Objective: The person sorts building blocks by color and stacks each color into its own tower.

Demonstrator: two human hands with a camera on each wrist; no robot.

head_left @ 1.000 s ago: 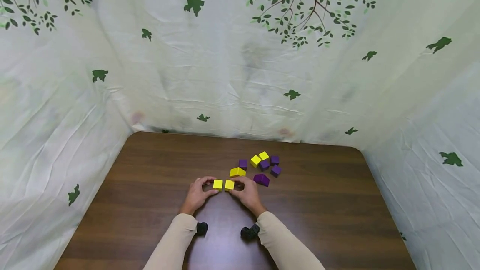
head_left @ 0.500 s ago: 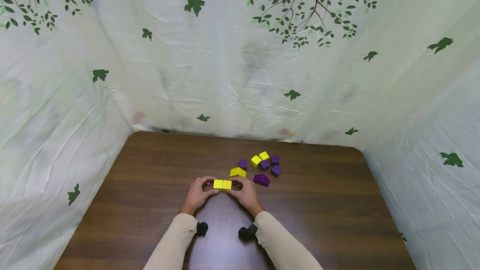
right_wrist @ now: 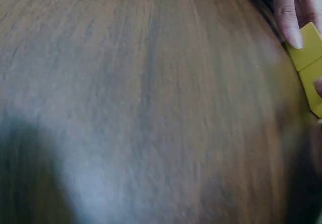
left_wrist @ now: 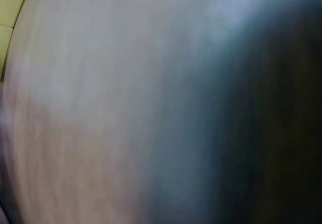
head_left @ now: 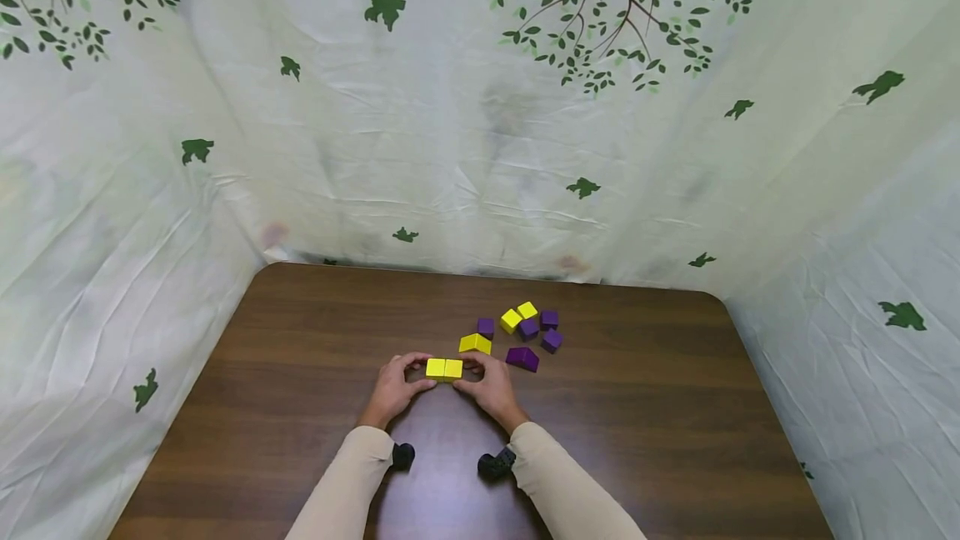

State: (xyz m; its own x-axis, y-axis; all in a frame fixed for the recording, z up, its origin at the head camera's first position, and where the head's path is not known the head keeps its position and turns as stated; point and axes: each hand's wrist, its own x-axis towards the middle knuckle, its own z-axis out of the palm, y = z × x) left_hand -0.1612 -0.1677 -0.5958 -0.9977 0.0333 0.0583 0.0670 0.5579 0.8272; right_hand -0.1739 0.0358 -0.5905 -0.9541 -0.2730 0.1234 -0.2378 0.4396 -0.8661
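Two yellow cubes stand side by side with their faces together on the brown table (head_left: 637, 440), in front of the person. My left hand (head_left: 392, 390) pinches the left yellow cube (head_left: 435, 369) between thumb and fingers. From the other side, my right hand (head_left: 493, 390) grips the right yellow cube (head_left: 453, 369) the same way. At the right edge of the right wrist view a thumb (right_wrist: 291, 25) lies on the upper yellow cube (right_wrist: 307, 48). The left wrist view is blurred, with only a bit of yellow block (left_wrist: 11, 7) in its corner.
Just behind the right hand lies a yellow triangular block (head_left: 476, 343), with a purple triangular block (head_left: 523, 358) to its right. Beyond them are a purple cube (head_left: 486, 327), two yellow cubes (head_left: 511, 321) and several more purple cubes (head_left: 550, 320). A printed curtain (head_left: 450, 148) hangs behind the table.
The right hand has moved its yellow cube left, closing the gap to the left cube. Since half a second ago both hands and cubes have stayed in place.
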